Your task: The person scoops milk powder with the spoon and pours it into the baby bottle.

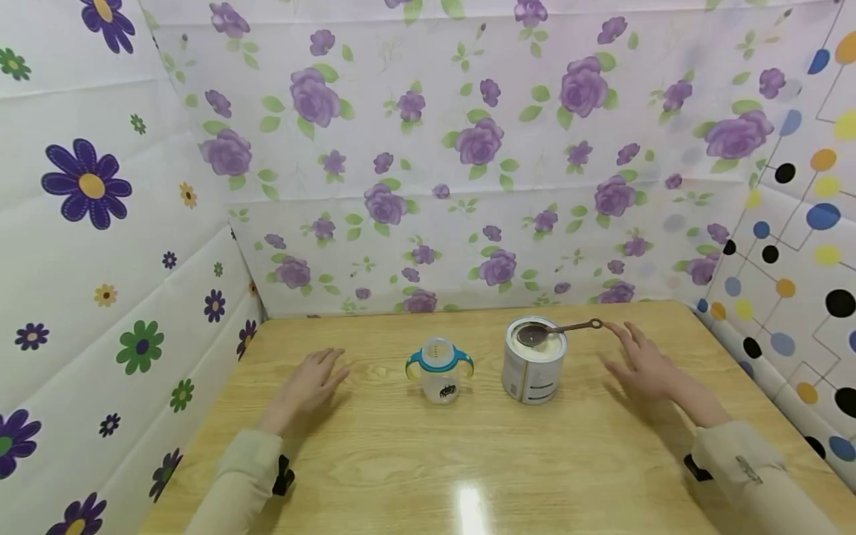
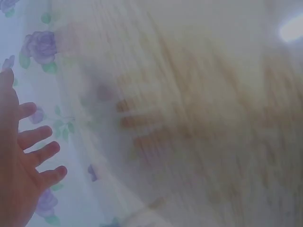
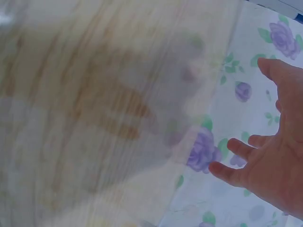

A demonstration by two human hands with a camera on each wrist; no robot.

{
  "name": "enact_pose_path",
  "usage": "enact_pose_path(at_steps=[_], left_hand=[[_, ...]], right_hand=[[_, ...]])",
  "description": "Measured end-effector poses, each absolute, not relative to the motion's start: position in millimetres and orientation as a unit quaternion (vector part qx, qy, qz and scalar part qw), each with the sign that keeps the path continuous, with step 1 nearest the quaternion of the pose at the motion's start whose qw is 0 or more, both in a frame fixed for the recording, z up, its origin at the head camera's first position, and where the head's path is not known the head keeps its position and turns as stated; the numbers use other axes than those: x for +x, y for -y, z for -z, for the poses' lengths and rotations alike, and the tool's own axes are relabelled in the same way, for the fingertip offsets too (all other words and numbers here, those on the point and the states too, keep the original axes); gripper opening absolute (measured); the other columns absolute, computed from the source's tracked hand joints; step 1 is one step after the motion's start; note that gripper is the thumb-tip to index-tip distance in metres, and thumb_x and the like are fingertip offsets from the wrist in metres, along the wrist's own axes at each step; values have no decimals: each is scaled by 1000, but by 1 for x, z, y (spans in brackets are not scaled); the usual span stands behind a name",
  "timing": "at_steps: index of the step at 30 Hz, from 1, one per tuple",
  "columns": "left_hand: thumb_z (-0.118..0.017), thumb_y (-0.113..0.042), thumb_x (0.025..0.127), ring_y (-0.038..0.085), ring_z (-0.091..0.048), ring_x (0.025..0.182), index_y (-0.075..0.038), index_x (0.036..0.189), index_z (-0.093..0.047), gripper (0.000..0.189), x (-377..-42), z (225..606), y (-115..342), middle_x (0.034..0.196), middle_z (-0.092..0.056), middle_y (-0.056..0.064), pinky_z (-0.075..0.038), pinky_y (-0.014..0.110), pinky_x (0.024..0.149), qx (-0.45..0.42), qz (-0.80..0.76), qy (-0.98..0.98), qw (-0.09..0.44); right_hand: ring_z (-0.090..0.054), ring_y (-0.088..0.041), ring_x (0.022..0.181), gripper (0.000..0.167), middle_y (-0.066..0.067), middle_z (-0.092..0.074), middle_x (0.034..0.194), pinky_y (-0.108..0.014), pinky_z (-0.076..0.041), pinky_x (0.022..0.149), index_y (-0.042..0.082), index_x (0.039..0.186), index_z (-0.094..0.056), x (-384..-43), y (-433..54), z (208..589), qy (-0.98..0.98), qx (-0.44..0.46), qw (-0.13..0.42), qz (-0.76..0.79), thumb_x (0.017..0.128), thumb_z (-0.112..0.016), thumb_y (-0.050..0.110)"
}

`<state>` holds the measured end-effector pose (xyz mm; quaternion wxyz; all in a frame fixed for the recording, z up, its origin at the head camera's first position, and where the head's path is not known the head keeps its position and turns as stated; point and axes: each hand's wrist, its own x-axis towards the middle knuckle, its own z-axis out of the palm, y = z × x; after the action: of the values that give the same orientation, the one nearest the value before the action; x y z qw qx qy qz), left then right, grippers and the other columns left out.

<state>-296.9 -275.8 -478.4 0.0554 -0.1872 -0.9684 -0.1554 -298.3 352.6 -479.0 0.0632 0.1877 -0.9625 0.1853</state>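
A clear baby bottle (image 1: 440,383) with a blue collar and two side handles stands upright, its top uncovered. To its right is an open white tin (image 1: 535,375) with pale contents. A dark spoon (image 1: 533,334) lies across the tin's top, its handle pointing right. My left hand (image 1: 307,386) is left of the bottle, fingers extended, holding nothing. My right hand (image 1: 645,368) is right of the tin, fingers spread, with one fingertip close to the end of the spoon's handle in the head view. Both wrist views show the hands with empty palms.
The wooden table (image 1: 374,475) has a glossy surface that reflects the hands and a bright light. A flowered cloth (image 1: 401,148) hangs behind it. Patterned cloths, one with daisies (image 1: 87,186) and one with dots (image 1: 789,245), close in the left and right sides.
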Motion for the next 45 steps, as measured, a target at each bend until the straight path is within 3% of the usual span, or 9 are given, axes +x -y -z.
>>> enact_pose_path(at_steps=[5,9,12,19,25,32,36,42,45], left_hand=[[-46,-33,103,46,-43,130,-1,144,-41,52,-303,468,269,142,-46,27,-35,61,109,-195,174,963,64],[-46,-32,104,45,-48,126,-2,144,-42,51,-302,465,265,139,-50,25,-40,60,105,-199,192,960,46],[-45,-30,104,44,-53,121,1,143,-42,50,-297,468,266,137,-52,27,-44,58,102,-199,212,956,31],[-44,-28,105,42,-59,115,2,141,-44,47,-295,471,266,133,-54,28,-48,56,97,-202,245,948,13],[-45,-27,105,40,-59,115,4,133,-53,42,-295,473,262,126,-61,24,-52,52,93,-209,262,942,20],[-44,-24,105,34,-63,110,4,129,-57,39,-298,477,259,122,-64,20,-54,48,90,-208,287,935,10],[-43,-28,105,31,-64,107,2,129,-57,41,-299,477,258,120,-66,18,-54,48,89,-204,297,933,8],[-44,-27,105,34,-63,110,1,130,-57,39,-297,474,252,123,-65,20,-52,52,92,-200,320,926,-7],[-45,-26,105,35,-62,112,0,131,-57,39,-296,473,247,125,-64,20,-51,52,94,-200,332,922,-15]], right_hand=[[-25,-65,127,77,-44,-18,146,-79,-31,92,9,155,-12,-302,-353,465,946,213,80,-231,96,-61,15],[-36,-59,124,76,-39,-23,148,-72,-37,93,6,155,-11,-301,-356,466,939,221,86,-250,97,-59,13],[-48,-58,114,73,-40,-27,145,-68,-44,88,3,154,-14,-301,-354,469,937,224,93,-250,97,-58,13],[-58,-52,106,67,-41,-38,138,-65,-50,81,2,153,-15,-302,-347,465,932,217,91,-277,100,-54,14],[-63,-47,100,61,-40,-47,131,-55,-56,78,3,152,-18,-302,-343,462,927,220,96,-287,100,-50,7],[-66,-41,97,49,-37,-53,127,-42,-57,68,2,150,-22,-301,-340,460,926,211,93,-299,103,-35,6],[-66,-40,98,47,-35,-54,128,-33,-53,63,4,151,-24,-301,-339,459,924,195,84,-318,104,-33,9],[-69,-19,95,43,-30,-59,124,-35,-58,76,7,148,-33,-303,-338,458,899,184,66,-392,107,-34,17],[-68,-9,90,40,-26,-63,118,-29,-59,75,3,145,-38,-303,-338,457,874,191,67,-441,107,-32,16]])
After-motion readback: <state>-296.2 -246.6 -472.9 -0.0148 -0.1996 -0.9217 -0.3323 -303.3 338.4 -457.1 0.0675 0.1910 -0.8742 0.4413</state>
